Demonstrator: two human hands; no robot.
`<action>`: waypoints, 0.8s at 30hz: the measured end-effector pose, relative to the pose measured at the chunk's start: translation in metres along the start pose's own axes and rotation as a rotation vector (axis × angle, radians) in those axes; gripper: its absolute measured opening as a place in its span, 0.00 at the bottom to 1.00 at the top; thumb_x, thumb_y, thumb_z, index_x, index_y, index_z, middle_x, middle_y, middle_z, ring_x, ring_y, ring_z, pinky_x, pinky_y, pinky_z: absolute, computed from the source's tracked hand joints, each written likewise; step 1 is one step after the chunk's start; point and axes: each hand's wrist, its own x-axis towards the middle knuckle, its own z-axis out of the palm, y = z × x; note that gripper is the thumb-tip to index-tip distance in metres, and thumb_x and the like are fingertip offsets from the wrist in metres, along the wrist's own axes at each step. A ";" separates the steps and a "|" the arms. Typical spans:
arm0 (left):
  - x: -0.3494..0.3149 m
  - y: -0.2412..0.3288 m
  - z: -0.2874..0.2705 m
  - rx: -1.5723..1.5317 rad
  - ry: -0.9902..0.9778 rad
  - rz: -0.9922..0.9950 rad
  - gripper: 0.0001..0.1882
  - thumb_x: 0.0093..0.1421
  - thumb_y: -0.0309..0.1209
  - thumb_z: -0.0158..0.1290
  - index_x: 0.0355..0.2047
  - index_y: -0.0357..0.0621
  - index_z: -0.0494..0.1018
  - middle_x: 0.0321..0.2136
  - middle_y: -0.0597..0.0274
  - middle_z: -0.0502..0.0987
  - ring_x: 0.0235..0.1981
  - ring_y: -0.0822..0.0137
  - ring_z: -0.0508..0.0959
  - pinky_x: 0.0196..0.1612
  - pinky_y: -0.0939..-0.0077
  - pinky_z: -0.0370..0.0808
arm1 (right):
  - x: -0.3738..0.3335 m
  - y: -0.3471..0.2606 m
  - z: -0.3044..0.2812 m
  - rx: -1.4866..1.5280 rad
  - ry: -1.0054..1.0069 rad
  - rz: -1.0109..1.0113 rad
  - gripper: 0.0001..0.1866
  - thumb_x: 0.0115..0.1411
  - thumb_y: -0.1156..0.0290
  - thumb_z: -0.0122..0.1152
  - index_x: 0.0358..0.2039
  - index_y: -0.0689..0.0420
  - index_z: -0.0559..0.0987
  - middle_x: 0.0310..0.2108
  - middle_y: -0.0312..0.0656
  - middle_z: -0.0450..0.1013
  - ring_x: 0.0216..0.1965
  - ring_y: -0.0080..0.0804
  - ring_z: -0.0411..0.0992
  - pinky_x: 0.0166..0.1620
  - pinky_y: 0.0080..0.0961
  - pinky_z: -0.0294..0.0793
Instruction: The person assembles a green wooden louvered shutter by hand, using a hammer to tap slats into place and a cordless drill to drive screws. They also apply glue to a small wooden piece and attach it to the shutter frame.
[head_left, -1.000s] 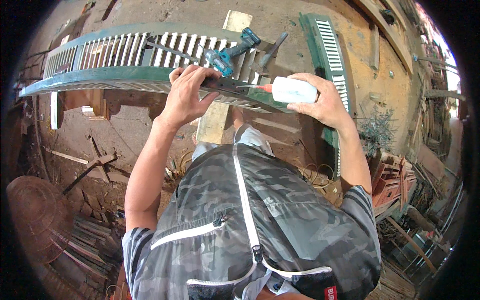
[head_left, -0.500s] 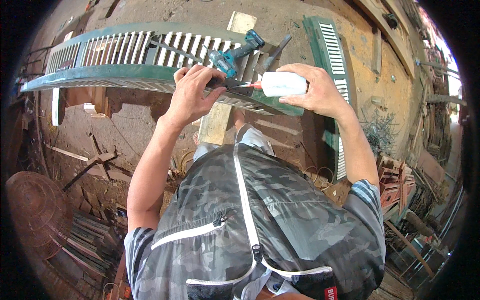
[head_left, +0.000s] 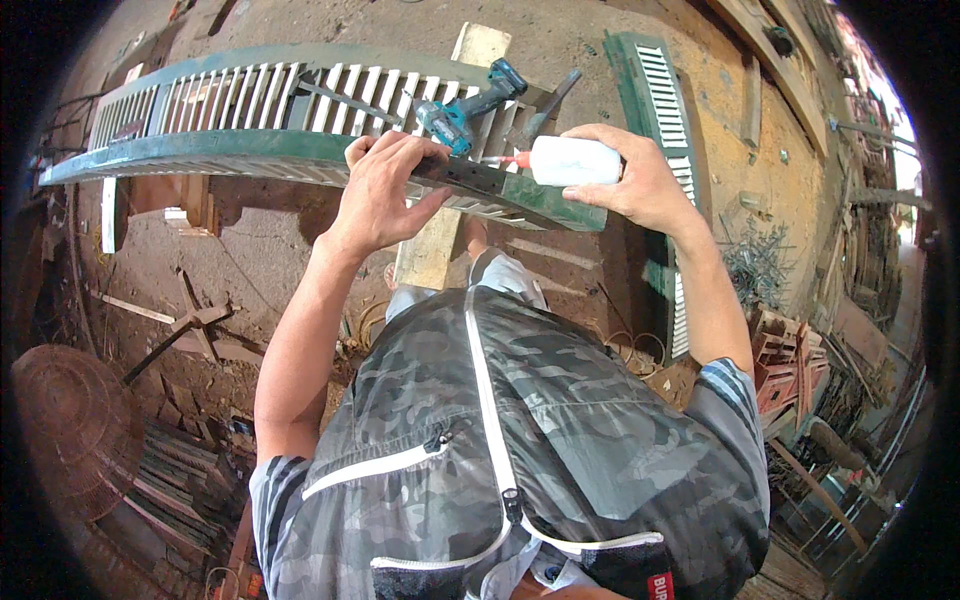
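Observation:
My right hand (head_left: 648, 180) is wrapped round a white squeeze bottle (head_left: 575, 161), which lies nearly level with its red nozzle toward the left. The nozzle tip is just above the near rail of a long green louvred shutter (head_left: 250, 144). My left hand (head_left: 385, 192) has its fingers curled over that rail, with the thumb lower on the near side. Something dark under its fingertips is mostly hidden. Close beyond both hands, a teal and black cordless drill (head_left: 462, 108) rests on the shutter's slats.
A pale wooden board (head_left: 430, 248) passes beneath the shutter. Another green louvred shutter (head_left: 655, 110) stands to the right. Beside it on the ground is a heap of thin grey pieces (head_left: 757, 262). Crossed wood scraps (head_left: 200, 318) and a round woven basket (head_left: 78, 430) are at left.
The bottle has shifted slightly right with my right hand, its nozzle tip drawing back along the rail. My left thumb has moved down a little, away from the fingertips.

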 end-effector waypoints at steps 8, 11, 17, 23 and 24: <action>0.001 0.003 -0.003 0.018 -0.004 0.003 0.28 0.51 0.37 0.69 0.54 0.50 0.76 0.43 0.64 0.81 0.51 0.60 0.78 0.60 0.57 0.61 | -0.026 0.036 0.029 0.938 0.186 0.263 0.33 0.55 0.73 0.79 0.60 0.60 0.75 0.52 0.41 0.77 0.53 0.28 0.76 0.54 0.30 0.78; 0.002 0.002 0.000 0.042 0.078 0.085 0.31 0.51 0.39 0.69 0.55 0.48 0.74 0.50 0.62 0.80 0.55 0.58 0.77 0.61 0.56 0.61 | -0.002 0.051 0.035 1.106 0.246 0.219 0.33 0.56 0.74 0.76 0.61 0.60 0.73 0.54 0.43 0.77 0.54 0.31 0.76 0.55 0.33 0.79; -0.001 -0.008 0.004 0.040 -0.007 -0.033 0.36 0.56 0.56 0.60 0.59 0.48 0.73 0.55 0.57 0.78 0.59 0.52 0.75 0.65 0.48 0.57 | 0.124 0.111 0.035 1.031 0.333 0.035 0.29 0.57 0.64 0.78 0.57 0.56 0.79 0.53 0.41 0.80 0.53 0.34 0.78 0.63 0.35 0.74; 0.011 0.014 0.008 -0.034 0.068 -0.041 0.28 0.57 0.55 0.58 0.47 0.47 0.79 0.43 0.59 0.83 0.47 0.54 0.79 0.62 0.49 0.57 | 0.292 0.279 0.108 0.596 0.343 -0.007 0.34 0.44 0.69 0.83 0.53 0.49 0.78 0.53 0.38 0.80 0.53 0.34 0.77 0.61 0.34 0.74; 0.018 0.027 0.000 -0.013 0.062 -0.021 0.29 0.58 0.56 0.56 0.48 0.45 0.78 0.42 0.58 0.82 0.46 0.53 0.79 0.61 0.50 0.58 | 0.311 0.297 0.116 0.441 0.305 0.037 0.35 0.42 0.73 0.83 0.52 0.49 0.77 0.45 0.40 0.82 0.47 0.34 0.79 0.55 0.35 0.77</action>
